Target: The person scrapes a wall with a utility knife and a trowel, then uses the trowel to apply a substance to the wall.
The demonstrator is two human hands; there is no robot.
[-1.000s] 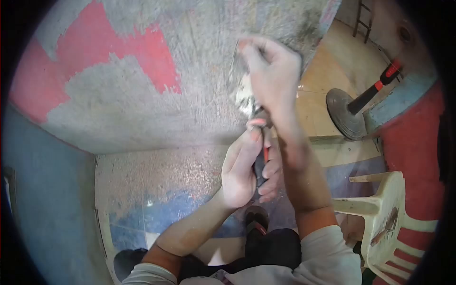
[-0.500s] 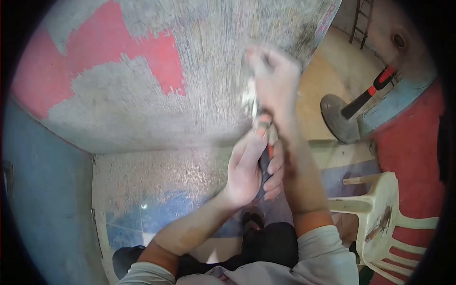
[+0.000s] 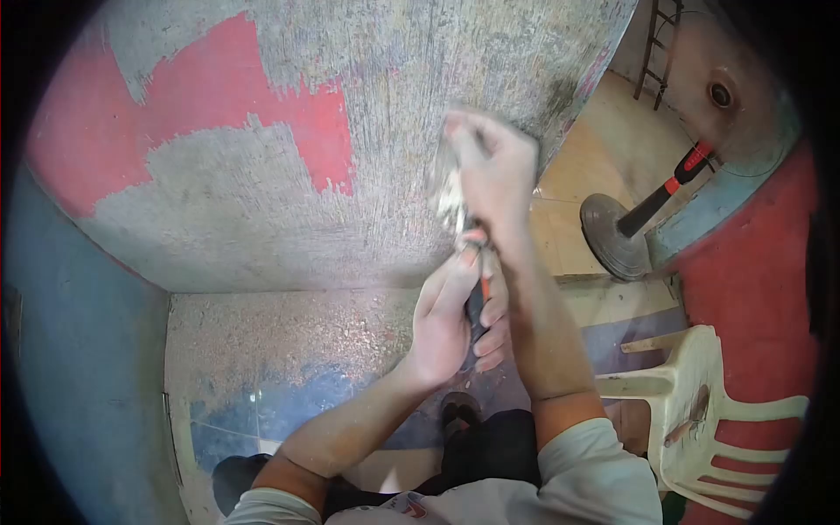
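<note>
My left hand is closed around the black and orange handle of a scraper-like tool, held upright in front of the wall. White paste-like material shows at the tool's upper end; its blade is partly hidden and blurred. Just above, my right hand has its fingers curled together beside that end, smeared by motion. A thin greyish shape seems to lie by its fingertips, but I cannot make out what it is. Behind both hands stands the wall, rough and grey with patches of pink paint.
Crumbs and flakes cover the floor along the wall's foot. To the right stand a white plastic chair with a small tool on its seat, and a round grey disc with a black and red handle. A ladder leans far back.
Both hands have shifted slightly left in view, the left also a little lower. The camera has tilted, so the pink patches sit further right and down. The left hand keeps its hold on the handle.
</note>
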